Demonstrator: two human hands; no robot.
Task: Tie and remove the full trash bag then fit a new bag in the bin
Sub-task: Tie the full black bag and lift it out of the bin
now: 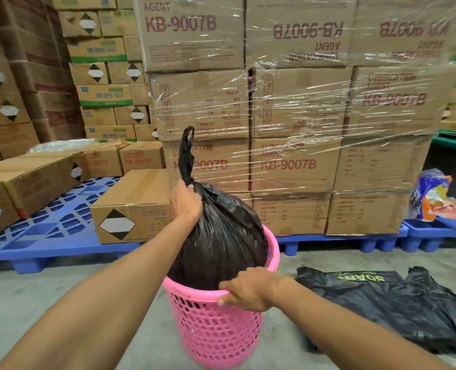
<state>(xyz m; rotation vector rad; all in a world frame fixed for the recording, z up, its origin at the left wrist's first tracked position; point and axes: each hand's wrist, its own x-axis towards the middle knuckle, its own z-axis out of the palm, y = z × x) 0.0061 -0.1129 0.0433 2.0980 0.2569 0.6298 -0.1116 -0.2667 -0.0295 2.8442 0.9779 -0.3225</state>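
A full black trash bag (221,241) bulges out of a pink perforated plastic bin (216,329) on the concrete floor. My left hand (185,202) is closed around the bag's gathered neck, and the twisted handles stick up above my fist. My right hand (245,288) grips the bin's near rim, fingers inside and thumb outside. The bag's lower part is hidden inside the bin. A flat, empty black bag (397,303) with green lettering lies on the floor to the right of the bin.
Shrink-wrapped cardboard boxes (288,116) on a blue pallet (341,240) rise right behind the bin. A lone carton (133,209) sits on another blue pallet (48,236) at left. Colourful wrappers (438,198) lie at the right, beside a dark green container (454,161).
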